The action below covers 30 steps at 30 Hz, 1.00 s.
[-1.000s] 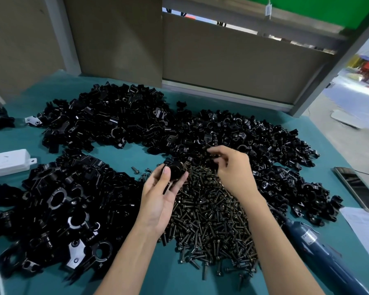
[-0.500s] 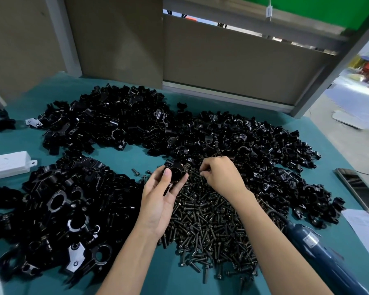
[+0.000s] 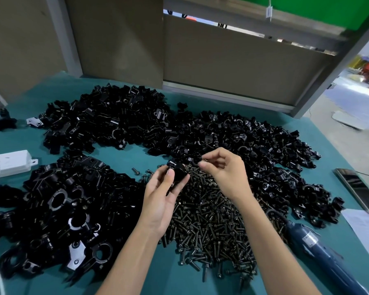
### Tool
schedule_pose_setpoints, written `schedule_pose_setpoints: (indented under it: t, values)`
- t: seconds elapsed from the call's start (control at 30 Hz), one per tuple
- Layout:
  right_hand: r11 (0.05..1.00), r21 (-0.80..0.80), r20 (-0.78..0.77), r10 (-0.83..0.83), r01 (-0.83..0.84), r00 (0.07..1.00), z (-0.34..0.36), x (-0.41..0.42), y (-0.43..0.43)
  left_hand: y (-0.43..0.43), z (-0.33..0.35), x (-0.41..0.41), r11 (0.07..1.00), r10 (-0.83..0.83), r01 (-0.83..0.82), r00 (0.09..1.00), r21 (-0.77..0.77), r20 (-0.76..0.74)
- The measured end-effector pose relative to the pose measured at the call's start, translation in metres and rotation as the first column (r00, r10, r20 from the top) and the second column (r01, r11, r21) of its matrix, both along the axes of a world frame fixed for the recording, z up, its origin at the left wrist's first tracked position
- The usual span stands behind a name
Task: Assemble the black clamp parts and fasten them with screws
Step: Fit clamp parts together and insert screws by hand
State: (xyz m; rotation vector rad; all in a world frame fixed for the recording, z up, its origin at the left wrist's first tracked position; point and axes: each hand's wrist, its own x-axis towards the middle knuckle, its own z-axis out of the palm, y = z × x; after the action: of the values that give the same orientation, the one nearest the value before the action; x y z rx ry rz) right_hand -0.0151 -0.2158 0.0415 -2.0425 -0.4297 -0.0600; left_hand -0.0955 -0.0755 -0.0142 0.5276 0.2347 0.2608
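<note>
Nearest me: screw pile (image 3: 207,222) on the teal table (image 3: 162,277), both forearms reaching over it. Blue power driver (image 3: 320,254) lies to the right of the pile, untouched.

Left hand (image 3: 162,201): palm up, thumb and fingertips curled round one black clamp part (image 3: 177,171), held just above the pile's far edge.

Right hand (image 3: 226,173): thumb and forefinger pinched together just beside the clamp. What they hold is tiny; I read it as a single screw (image 3: 202,162), not certain.

Step in hand, as I judge it: seat the screw in the clamp's hole.

Doing it well:
- Turn the left wrist so the hole faces the right fingertips. I cannot see the hole from here.
- Bring the screw in point first, in line with the hole, not at a slant.
- Start it by fingers; take up the driver only once it stands by itself.
- Work over the pile, so a dropped screw lands among its kind.

Beyond: loose clamp heaps (image 3: 115,124) spread across the back.
</note>
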Motion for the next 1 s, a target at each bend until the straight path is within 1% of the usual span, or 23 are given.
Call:
schedule_pose_setpoints:
  t: [0.07,0.17,0.33,0.43,0.53,0.67,0.87,1.0]
  values:
    - [0.992,0.120,0.058,0.037,-0.044,0.998,0.005,-0.012,0.013,-0.002,0.001,0.000,0.998,-0.021,0.019,0.999,0.054,0.035]
    - [0.979,0.187,0.090,0.067,-0.083,0.994,0.006,-0.023,0.030,-0.005,0.001,0.000,0.993,-0.043,0.037,0.998,0.114,0.045]
    - [0.982,0.157,0.078,0.091,-0.102,0.993,0.007,-0.027,0.035,-0.006,0.000,-0.002,0.985,-0.046,0.035,0.997,0.169,0.062]
    - [0.986,0.141,0.104,0.079,-0.094,0.991,0.006,-0.027,0.033,-0.005,0.001,-0.002,0.982,-0.046,0.033,0.997,0.184,0.064]
    - [0.982,0.180,0.092,0.044,-0.060,0.995,0.004,-0.028,0.032,-0.006,0.001,-0.003,0.974,-0.060,0.043,0.996,0.225,0.072]
    - [0.980,0.187,0.072,0.053,-0.065,0.996,0.002,-0.028,0.032,-0.006,0.001,-0.004,0.971,-0.052,0.035,0.996,0.236,0.067]
    - [0.984,0.150,0.053,0.083,-0.091,0.995,0.005,-0.028,0.026,-0.008,0.000,-0.003,0.963,-0.047,0.028,0.997,0.269,0.064]
    - [0.991,0.099,0.068,0.087,-0.093,0.994,0.005,-0.030,0.028,-0.007,-0.001,-0.004,0.946,-0.055,0.028,0.996,0.323,0.074]
